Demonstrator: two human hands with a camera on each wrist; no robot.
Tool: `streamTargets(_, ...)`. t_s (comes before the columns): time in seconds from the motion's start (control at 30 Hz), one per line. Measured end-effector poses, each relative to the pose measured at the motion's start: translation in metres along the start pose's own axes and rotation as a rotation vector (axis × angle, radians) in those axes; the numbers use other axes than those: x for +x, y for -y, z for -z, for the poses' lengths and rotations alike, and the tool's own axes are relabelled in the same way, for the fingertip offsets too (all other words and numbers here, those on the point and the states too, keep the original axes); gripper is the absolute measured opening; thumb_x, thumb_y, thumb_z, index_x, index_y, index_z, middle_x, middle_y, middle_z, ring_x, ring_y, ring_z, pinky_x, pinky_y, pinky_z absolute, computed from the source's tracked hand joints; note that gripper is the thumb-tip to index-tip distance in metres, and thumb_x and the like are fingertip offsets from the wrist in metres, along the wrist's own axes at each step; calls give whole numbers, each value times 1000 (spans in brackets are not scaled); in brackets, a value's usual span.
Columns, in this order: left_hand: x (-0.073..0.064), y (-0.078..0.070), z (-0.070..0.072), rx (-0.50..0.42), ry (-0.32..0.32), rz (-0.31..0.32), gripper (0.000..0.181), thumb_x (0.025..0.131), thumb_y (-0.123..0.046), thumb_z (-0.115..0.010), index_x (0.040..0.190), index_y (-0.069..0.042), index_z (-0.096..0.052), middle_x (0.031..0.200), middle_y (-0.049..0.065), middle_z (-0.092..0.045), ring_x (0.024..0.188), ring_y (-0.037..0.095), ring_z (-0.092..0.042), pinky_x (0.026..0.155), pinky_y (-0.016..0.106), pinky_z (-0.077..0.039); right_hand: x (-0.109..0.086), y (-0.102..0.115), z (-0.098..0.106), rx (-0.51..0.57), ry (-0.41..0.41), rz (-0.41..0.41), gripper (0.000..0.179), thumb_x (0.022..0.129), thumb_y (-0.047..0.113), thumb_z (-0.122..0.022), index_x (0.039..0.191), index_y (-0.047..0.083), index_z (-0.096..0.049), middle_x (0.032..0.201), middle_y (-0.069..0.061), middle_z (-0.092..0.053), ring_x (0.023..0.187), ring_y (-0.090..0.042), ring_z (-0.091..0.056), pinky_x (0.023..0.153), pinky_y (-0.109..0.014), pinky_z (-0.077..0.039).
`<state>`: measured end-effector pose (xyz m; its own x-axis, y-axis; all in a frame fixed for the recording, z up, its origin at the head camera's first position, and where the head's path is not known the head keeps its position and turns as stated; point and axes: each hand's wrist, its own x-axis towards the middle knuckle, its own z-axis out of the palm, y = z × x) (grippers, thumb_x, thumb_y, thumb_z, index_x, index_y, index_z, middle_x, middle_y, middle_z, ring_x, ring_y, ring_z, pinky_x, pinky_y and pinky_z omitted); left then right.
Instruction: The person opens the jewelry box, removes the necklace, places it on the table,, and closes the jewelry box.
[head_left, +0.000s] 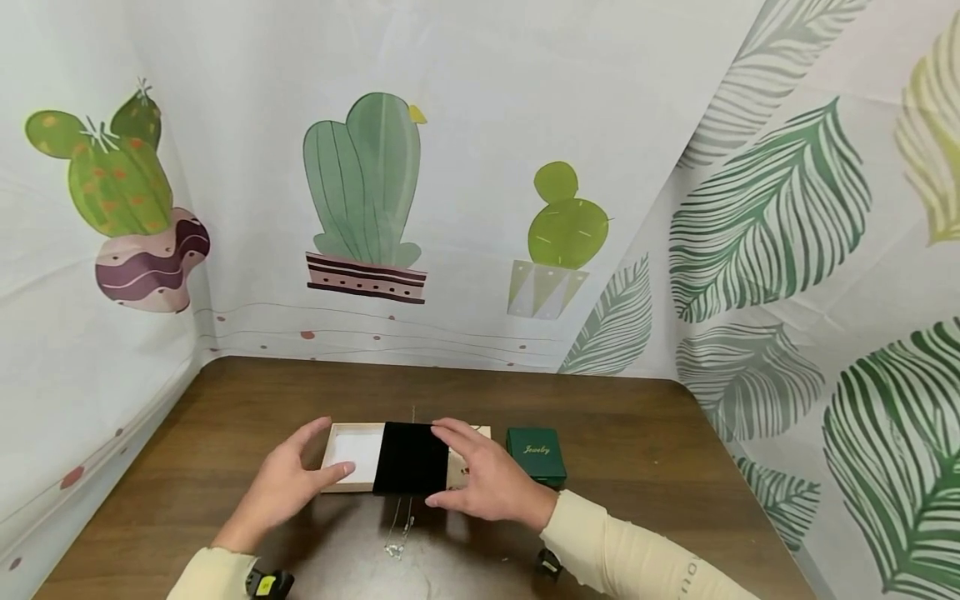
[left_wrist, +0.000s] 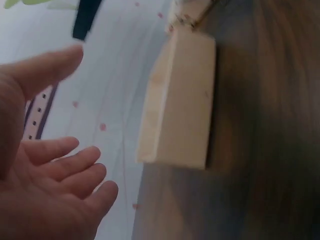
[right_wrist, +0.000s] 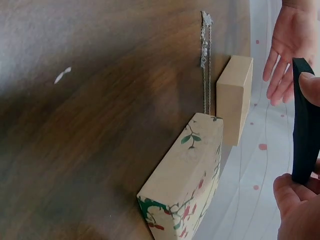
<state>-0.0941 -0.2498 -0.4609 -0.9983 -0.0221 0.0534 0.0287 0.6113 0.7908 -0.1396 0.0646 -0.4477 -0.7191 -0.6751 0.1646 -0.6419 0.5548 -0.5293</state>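
My right hand (head_left: 495,475) grips a flat black velvety jewelry pad (head_left: 408,458) by its right side, thumb on the near edge and fingers at the far edge. In the right wrist view the pad is raised above the table. Below and left of it lies a shallow beige box (head_left: 356,458) with a white inside. My left hand (head_left: 288,475) is by that box's left end, fingers spread and holding nothing. A floral box part (right_wrist: 185,160), partly covered by my right hand in the head view, lies beside the beige box. A silver necklace (right_wrist: 205,50) runs between them.
A green box (head_left: 536,454) marked "Jewelry" sits right of my right hand on the brown wooden table (head_left: 645,500). A small white scrap (right_wrist: 62,75) lies on the near tabletop. Printed cloth (head_left: 480,167) hangs behind the table and along its sides.
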Motion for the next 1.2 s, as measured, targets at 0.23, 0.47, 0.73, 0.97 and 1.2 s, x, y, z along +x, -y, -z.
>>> streamTargets(0.23,12,13,7,98,108,-106,113,82,-43,-88,161,8,-24,169,30,-22,151,54,-31,113,71,-35,0,-3,5,-15,12,4,77,89,42,-83,155,18,-51,166,-1,-41,141,-24,-55,110,-44,-51)
streamTargets(0.47,23,24,8,130,186,-135,125,73,-41,-94,161,10,-21,171,30,-16,154,55,-22,116,71,-31,-1,-5,6,-15,11,8,75,89,42,-83,153,17,-53,165,-4,-42,141,-26,-55,109,-46,-51)
streamTargets(0.73,30,33,5,151,232,-129,130,69,-40,-96,161,10,-19,170,32,-17,153,54,-26,117,69,-32,-2,-5,3,-22,5,5,76,88,40,-84,153,16,-53,165,-5,-42,144,-27,-52,110,-47,-51)
streamTargets(0.97,36,37,2,160,250,-131,128,68,-37,-97,161,9,-22,169,32,-21,152,53,-29,117,68,-33,0,-6,2,-39,13,-4,75,89,42,-83,153,17,-53,165,-4,-42,142,-27,-54,109,-46,-52)
streamTargets(1.2,38,39,1,178,266,-147,125,67,-37,-97,160,7,-26,166,33,-27,150,54,-33,116,67,-35,0,-5,1,-21,18,-14,74,89,41,-83,153,17,-54,165,-3,-42,144,-27,-53,111,-48,-50)
